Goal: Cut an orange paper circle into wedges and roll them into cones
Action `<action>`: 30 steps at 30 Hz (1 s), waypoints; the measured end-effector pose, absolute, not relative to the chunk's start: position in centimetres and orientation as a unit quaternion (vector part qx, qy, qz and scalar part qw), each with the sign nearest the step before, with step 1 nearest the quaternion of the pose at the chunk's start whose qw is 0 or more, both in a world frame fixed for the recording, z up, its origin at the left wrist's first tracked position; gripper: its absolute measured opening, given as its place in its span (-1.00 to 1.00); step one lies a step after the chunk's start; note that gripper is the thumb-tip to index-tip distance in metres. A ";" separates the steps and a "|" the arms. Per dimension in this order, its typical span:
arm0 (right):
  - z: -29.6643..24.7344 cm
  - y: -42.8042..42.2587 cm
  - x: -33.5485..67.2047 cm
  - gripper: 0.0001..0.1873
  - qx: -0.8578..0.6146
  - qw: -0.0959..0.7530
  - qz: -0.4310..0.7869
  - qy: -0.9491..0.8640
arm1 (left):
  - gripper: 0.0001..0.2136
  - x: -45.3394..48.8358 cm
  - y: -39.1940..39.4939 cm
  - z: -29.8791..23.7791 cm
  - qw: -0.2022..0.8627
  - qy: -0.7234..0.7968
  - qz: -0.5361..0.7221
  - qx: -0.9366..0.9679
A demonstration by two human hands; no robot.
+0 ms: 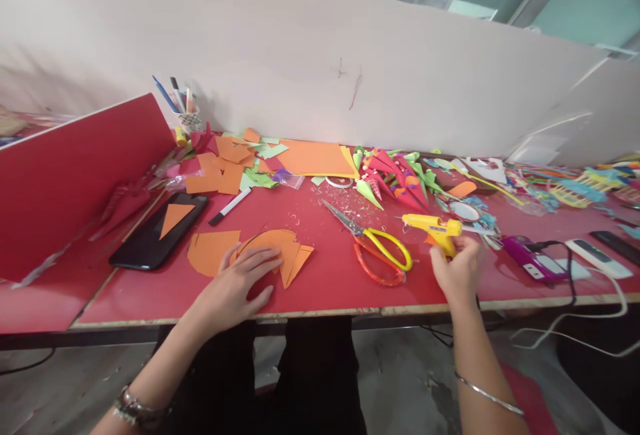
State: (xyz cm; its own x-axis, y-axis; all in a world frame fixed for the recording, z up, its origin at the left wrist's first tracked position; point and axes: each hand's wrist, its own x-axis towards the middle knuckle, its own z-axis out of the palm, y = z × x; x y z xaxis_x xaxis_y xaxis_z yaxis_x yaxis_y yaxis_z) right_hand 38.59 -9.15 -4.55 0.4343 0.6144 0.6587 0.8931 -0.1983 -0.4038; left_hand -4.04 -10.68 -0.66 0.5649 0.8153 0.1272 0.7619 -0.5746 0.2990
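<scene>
My left hand (239, 288) lies with its fingers spread on a small pile of orange paper cutouts (290, 255), partly covering them. More orange paper (203, 252) with a rounded edge shows just left of it. On the right, my right hand (461, 267) is wrapped round the handle of a yellow hot glue gun (431, 224), its nozzle facing left. Scissors (383, 255) with yellow and red handles lie between my hands, blades toward the upper left. A black phone (145, 248) with an orange paper triangle (175, 217) on it rests at the left.
Behind lie a marker (231, 206), paper scraps (215, 167), orange sheets (313, 157) and a heap of paper cones (395, 175). A pen cup (189, 120) stands near the wall. A red panel (85, 175) rises left. A purple power strip (533, 258) with cables sits right.
</scene>
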 end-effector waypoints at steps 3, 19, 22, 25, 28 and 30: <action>-4.2 -9.7 38.3 -0.66 -0.758 0.418 -0.226 -0.447 | -0.61 -4.1 -10.7 -0.6 0.112 0.445 0.134 0.879; 2.4 -12.5 22.7 -0.55 -0.412 0.273 0.140 -0.858 | -0.62 -4.0 -11.0 -0.4 0.146 0.415 0.151 0.885; 2.3 -11.3 20.2 -0.42 -0.358 0.210 0.189 -0.890 | -0.61 -4.0 -11.0 -0.3 0.144 0.409 0.149 0.889; 1.7 -10.2 19.2 -0.44 -0.352 0.187 0.197 -0.896 | -0.62 -4.1 -11.0 -0.3 0.143 0.408 0.142 0.890; 1.4 -9.4 18.7 -0.54 -0.345 0.182 0.183 -0.902 | -0.63 -4.1 -11.1 -0.2 0.140 0.410 0.146 0.890; 1.4 -9.1 18.4 -0.65 -0.328 0.181 0.167 -0.912 | -0.63 -3.8 -11.2 -0.2 0.135 0.414 0.151 0.888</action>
State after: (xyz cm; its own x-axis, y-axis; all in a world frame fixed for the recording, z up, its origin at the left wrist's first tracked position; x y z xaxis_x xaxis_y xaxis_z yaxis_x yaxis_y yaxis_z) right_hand 18.40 -9.07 1.35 -0.7192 0.6589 0.2206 0.5376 0.7288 -0.4241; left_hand -3.82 -11.20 -0.20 0.6120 0.7753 0.1563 0.6937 -0.6211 0.3648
